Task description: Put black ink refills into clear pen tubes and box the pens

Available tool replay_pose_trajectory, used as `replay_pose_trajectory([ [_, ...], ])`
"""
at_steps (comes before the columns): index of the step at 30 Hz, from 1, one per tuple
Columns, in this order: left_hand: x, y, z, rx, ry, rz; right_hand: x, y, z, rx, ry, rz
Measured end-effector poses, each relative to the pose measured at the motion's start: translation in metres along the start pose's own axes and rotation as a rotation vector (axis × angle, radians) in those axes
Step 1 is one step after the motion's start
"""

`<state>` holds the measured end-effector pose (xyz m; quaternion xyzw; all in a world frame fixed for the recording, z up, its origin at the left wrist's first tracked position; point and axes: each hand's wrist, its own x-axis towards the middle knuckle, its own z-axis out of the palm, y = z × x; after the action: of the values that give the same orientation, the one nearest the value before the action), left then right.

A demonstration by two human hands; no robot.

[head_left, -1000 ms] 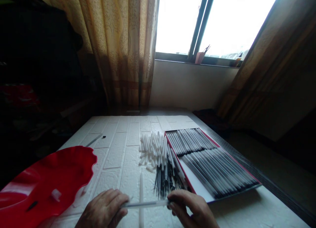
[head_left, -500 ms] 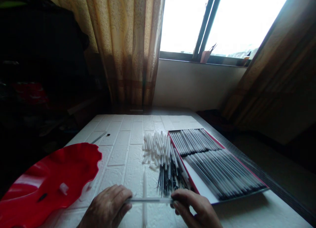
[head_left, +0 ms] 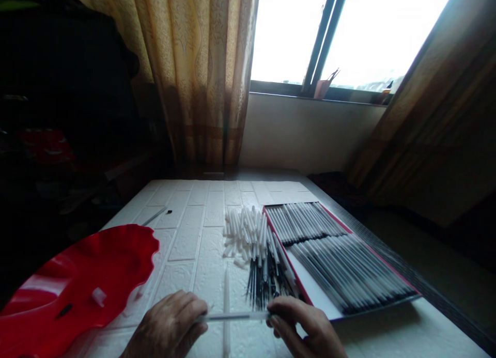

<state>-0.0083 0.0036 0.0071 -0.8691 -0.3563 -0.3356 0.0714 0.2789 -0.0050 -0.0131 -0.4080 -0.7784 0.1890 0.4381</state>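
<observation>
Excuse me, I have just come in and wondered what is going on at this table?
A person is holding a slim pen level and crosswise, with one end in the left hand and the other in the right hand. Just beyond it, a loose heap of white tubes and dark thin sticks lies against an open box, where more pens lie in two rows. A red dish with a couple of small bits in it sits on the left.

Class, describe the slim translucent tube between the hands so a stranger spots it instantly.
Find the white brick-patterned tabletop, then the bare left hand and bare right hand nearest the camera. They hold the slim translucent tube. Unlike the narrow pale strip lying lengthwise beneath it, this one runs side to side.
</observation>
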Motion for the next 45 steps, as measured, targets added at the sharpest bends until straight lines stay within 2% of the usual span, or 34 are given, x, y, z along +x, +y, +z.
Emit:
replay_pose_trajectory([
  [11, -0.002, -0.002, 0.003, 0.053, 0.056, 0.046, 0.0, 0.001, 0.002, 0.007, -0.001, 0.048],
  [18, -0.003, -0.004, 0.002, -0.003, -0.054, 0.004, 0.0, -0.002, 0.001, 0.017, -0.008, 0.009],
  [25, -0.001, -0.002, -0.001, 0.042, 0.006, 0.036, 0.001, 0.001, -0.001, 0.017, -0.004, -0.048],
  [31, -0.006, -0.01, 0.007, -0.061, -0.048, 0.004, 0.008, 0.0, -0.008, 0.012, -0.064, -0.127],
  [36, -0.014, -0.014, 0.013, -0.204, -0.178, -0.069, 0.01, -0.003, -0.01, 0.024, -0.075, -0.154],
  [45, 0.0, -0.005, 0.0, -0.182, -0.232, -0.078, 0.013, -0.007, -0.011, -0.024, -0.036, -0.251],
])
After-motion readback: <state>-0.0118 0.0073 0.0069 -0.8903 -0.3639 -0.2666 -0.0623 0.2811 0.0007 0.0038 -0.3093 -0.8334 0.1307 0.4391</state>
